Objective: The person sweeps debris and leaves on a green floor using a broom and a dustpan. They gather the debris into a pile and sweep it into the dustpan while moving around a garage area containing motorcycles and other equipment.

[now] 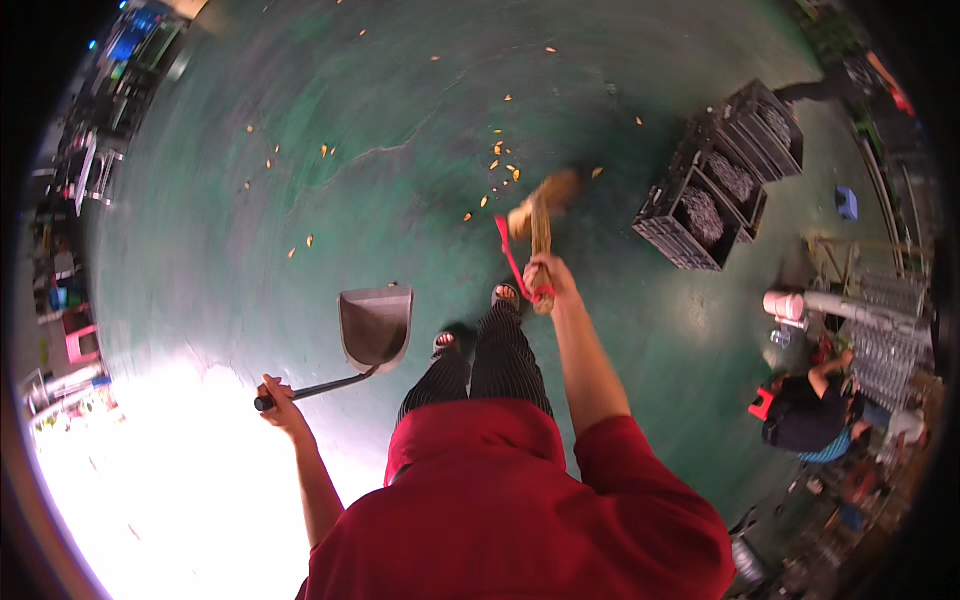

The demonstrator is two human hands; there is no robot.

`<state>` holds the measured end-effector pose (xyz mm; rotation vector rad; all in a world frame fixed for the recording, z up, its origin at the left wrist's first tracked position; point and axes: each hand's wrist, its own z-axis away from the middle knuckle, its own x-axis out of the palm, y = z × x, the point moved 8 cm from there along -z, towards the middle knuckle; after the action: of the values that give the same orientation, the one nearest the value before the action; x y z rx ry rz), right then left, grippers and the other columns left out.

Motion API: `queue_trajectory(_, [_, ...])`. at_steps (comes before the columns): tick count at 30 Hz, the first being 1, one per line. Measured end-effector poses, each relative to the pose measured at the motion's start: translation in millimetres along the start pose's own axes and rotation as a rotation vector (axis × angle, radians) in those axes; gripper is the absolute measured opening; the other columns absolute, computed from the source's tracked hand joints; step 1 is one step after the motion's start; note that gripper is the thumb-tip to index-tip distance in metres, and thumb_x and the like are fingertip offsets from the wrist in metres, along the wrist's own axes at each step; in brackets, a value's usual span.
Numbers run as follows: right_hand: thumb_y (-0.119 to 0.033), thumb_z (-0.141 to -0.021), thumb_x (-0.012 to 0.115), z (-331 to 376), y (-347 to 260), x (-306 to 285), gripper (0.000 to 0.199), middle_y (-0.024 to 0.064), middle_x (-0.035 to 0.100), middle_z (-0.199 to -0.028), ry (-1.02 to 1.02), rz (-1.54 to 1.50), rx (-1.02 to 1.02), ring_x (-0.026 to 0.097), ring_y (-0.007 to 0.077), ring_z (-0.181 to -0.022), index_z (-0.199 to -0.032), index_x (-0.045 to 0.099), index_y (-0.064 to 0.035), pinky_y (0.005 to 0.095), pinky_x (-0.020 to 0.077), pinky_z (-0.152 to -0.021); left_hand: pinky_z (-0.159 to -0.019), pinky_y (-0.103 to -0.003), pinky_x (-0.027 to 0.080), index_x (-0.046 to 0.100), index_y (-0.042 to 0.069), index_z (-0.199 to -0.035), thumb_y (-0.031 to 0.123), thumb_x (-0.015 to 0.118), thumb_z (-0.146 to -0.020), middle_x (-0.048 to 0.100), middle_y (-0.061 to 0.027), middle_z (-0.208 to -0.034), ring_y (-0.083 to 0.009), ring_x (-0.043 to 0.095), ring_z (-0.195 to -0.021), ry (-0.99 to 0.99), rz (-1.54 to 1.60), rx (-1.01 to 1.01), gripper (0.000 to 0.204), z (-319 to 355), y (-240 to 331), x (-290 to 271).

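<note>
My right hand [550,277] is closed round the handle of a short straw-coloured broom [541,228]; a red strap [506,243] hangs from it by my fingers. The broom's far end is smeared by motion, low over the green floor. In my left hand [281,400] is the black grip of a long-handled dustpan [372,330]. Its grey pan lies to the left of my feet, with its mouth away from me. Small yellow leaves [508,170] are scattered on the floor just beyond the broom, with a few more farther off to the left.
Black crates [690,225] filled with grey material stand at the right, and a person's dark-clad leg [815,88] reaches beside them. Farther right, a person in dark clothing [808,412] sits near metal racks [885,350]. Machines and a red stool [82,340] line the left edge.
</note>
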<state>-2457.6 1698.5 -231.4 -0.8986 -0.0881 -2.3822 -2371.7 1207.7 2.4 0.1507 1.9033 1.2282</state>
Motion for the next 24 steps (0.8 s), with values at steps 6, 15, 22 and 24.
queue_trajectory(6, [-0.014, -0.08, 0.05, -12.0, -50.8, 22.7, 0.016, 0.001, 0.043, -0.061, -0.023, 0.157, 0.064, 0.043, 0.0066, -0.05, -0.073, 0.042, -0.0027, 0.0189, 0.0383, -0.044, -0.049, -0.025, 0.039, 0.049, 0.002, -0.063, 0.032, 0.049, -0.087, 0.043, -0.0018, -0.046, -0.0101, 0.044, -0.047, 0.234, -0.118, -0.152, 0.038, 14.2, -7.1, -33.1])
queue_trajectory(15, [-0.014, -0.082, 0.046, 38.1, 14.6, 17.7, 0.012, 0.0007, 0.042, -0.063, -0.135, 0.349, 0.749, 0.04, 0.0065, -0.048, -0.083, 0.044, -0.0022, 0.0182, 0.0356, -0.042, -0.043, -0.025, 0.036, 0.059, 0.0, -0.071, 0.038, 0.047, -0.086, 0.047, -0.0021, -0.049, -0.0097, 0.044, -0.045, 0.526, -0.449, -0.323, 0.042, 28.0, -12.5, -67.2])
queue_trajectory(22, [-0.006, -0.074, 0.057, -54.9, 129.5, 50.6, 0.04, 0.0033, 0.049, -0.064, -0.297, 1.139, 0.879, 0.047, 0.0088, -0.049, -0.112, 0.043, -0.0091, 0.0233, 0.0404, -0.042, -0.045, -0.027, 0.039, 0.061, 0.001, -0.076, 0.039, 0.048, -0.086, 0.047, -0.0032, -0.047, -0.0116, 0.047, -0.045, 0.59, -0.565, -0.405, 0.041, 28.5, -30.2, -74.5])
queue_trajectory(24, [-0.006, -0.074, 0.058, -81.5, 132.4, 50.7, 0.042, 0.0031, 0.049, -0.063, -0.281, 1.239, 0.862, 0.048, 0.0096, -0.048, -0.113, 0.043, -0.0086, 0.0238, 0.0406, -0.042, -0.045, -0.027, 0.039, 0.061, 0.001, -0.076, 0.038, 0.048, -0.086, 0.047, -0.0033, -0.047, -0.0118, 0.047, -0.046, 0.609, -0.558, -0.421, 0.041, 32.8, -43.0, -82.1])
